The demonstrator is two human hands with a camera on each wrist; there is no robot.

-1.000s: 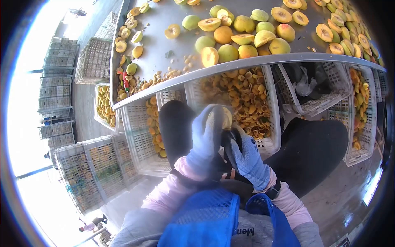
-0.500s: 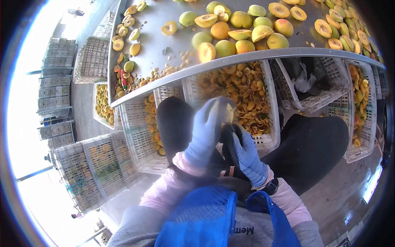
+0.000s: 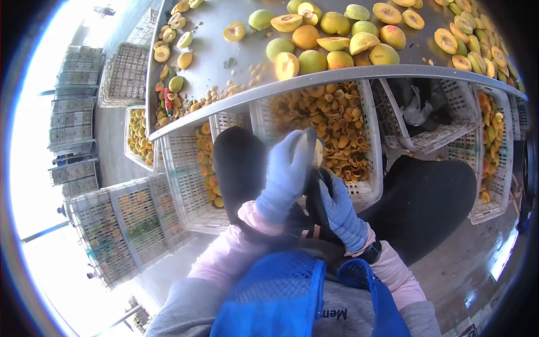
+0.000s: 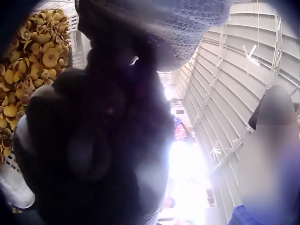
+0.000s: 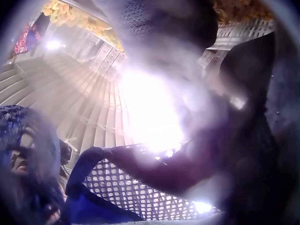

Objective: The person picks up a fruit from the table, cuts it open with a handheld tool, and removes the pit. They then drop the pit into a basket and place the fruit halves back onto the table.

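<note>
Both hands wear blue knit gloves with black-coated palms and meet in front of the body. My left hand (image 3: 285, 174) holds a yellow peach (image 3: 318, 153), its fingers curled round the far side and hiding most of the fruit. Close below the peach is my right hand (image 3: 340, 213), with dark fingers bent up against the left hand. Whether these fingers grip something I cannot tell. In the left wrist view the dark glove (image 4: 93, 126) fills the middle; glare washes out much of the right wrist view.
Beyond the hands stands a metal table (image 3: 208, 64) bearing whole and halved peaches (image 3: 335, 23), loose pits (image 3: 247, 84) and a red-handled tool (image 3: 168, 104). Under its edge is a white crate (image 3: 373, 151) of hollowed peach pieces (image 3: 339, 132). More crates (image 3: 126, 208) stand left; a tilted crate (image 3: 429, 140) is right.
My left hand has turned slightly over the peach, so less of the fruit shows. My right hand stays just below it. The head view has shifted a little.
</note>
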